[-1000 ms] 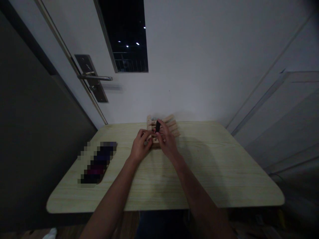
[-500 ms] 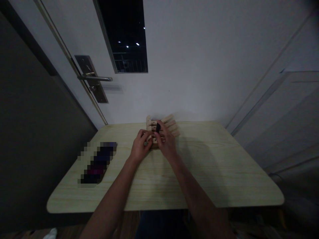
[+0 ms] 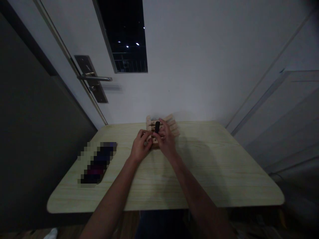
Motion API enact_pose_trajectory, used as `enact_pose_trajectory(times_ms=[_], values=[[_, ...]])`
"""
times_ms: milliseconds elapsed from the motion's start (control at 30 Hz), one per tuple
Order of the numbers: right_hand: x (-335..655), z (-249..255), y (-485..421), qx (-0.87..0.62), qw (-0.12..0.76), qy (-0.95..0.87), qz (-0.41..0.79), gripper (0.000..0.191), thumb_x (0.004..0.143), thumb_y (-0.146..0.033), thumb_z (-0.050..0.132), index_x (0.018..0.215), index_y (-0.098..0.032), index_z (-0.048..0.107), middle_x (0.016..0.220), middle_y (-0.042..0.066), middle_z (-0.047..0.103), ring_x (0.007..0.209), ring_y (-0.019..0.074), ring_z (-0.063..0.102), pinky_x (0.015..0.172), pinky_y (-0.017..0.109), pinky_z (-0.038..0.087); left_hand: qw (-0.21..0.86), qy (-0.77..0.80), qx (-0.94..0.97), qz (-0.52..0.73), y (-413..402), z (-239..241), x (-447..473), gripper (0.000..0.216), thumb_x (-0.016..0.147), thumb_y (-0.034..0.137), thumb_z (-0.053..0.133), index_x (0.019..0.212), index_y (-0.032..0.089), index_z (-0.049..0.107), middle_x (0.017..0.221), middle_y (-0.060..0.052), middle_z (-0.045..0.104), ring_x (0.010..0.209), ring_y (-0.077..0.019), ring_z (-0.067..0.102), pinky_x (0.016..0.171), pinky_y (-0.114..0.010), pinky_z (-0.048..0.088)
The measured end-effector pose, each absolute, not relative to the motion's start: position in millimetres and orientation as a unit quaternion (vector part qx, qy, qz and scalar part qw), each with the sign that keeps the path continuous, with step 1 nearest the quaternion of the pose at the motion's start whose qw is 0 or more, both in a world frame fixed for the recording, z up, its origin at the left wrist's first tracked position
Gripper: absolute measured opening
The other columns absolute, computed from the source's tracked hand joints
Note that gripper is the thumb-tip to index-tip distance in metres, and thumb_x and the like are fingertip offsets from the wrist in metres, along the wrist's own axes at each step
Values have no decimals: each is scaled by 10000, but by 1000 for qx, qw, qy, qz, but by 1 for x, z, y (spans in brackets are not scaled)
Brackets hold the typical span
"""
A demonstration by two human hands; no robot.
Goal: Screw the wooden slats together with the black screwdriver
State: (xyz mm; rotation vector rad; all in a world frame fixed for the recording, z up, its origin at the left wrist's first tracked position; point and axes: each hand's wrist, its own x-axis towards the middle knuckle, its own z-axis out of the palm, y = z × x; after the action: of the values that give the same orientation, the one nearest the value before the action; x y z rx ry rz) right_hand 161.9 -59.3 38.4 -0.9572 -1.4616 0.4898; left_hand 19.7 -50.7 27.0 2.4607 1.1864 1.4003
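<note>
At the back of the table, a pale wooden piece (image 3: 149,122) with several slats fanning out to the right lies between my hands. Dark holes or screw heads dot its blocks, too small to tell apart. My left hand (image 3: 141,146) is closed on its near left corner, thumb and fingers pressed to the wood. Over its middle, my right hand (image 3: 168,142) grips a short black-handled tool (image 3: 157,126) between thumb and fingers. The tool's tip is hidden, so its exact kind does not show.
A dark, pixelated flat object (image 3: 99,164) lies on the left of the light wood-grain table (image 3: 199,179). Behind the table stands a white door (image 3: 189,66) with a metal lever handle (image 3: 96,78) and a dark window pane.
The fingers of my right hand have shifted round the black handle, which now shows more of its length and stands more upright. My left hand and the wooden piece stay put.
</note>
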Motion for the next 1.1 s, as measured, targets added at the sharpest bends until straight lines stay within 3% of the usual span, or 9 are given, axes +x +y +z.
enact_pose_trajectory(times_ms=[200, 333, 500, 1100], values=[[158, 32, -56, -430, 614, -637, 179, 525, 810, -347, 635, 1287, -267, 430, 989, 40, 642, 725, 155, 625, 687, 302, 540, 40, 398, 798, 451, -51, 26, 20, 273, 852, 175, 500, 1117, 187, 567, 1007, -56, 530, 914, -165, 543, 797, -292, 491], [159, 29, -55, -455, 580, -662, 137, 332, 875, -353, 538, 1170, -205, 507, 990, 71, 657, 835, 193, 632, 755, 331, 507, 37, 395, 798, 454, -51, 26, 20, 250, 847, 177, 508, 1087, 177, 577, 987, -59, 536, 898, -168, 546, 784, -298, 495], [163, 30, -58, -481, 518, -696, 122, 184, 915, -340, 453, 942, -195, 561, 839, 60, 669, 785, 197, 633, 709, 306, 479, 39, 393, 798, 455, -51, 27, 21, 232, 843, 162, 506, 1061, 178, 586, 986, -58, 537, 881, -162, 552, 767, -291, 498], [167, 32, -54, -484, 552, -644, 215, 140, 824, -276, 564, 951, -216, 568, 802, 6, 687, 713, 155, 660, 634, 265, 516, 44, 388, 801, 454, -50, 26, 20, 239, 843, 144, 507, 1064, 187, 585, 993, -53, 532, 909, -163, 543, 790, -287, 490]])
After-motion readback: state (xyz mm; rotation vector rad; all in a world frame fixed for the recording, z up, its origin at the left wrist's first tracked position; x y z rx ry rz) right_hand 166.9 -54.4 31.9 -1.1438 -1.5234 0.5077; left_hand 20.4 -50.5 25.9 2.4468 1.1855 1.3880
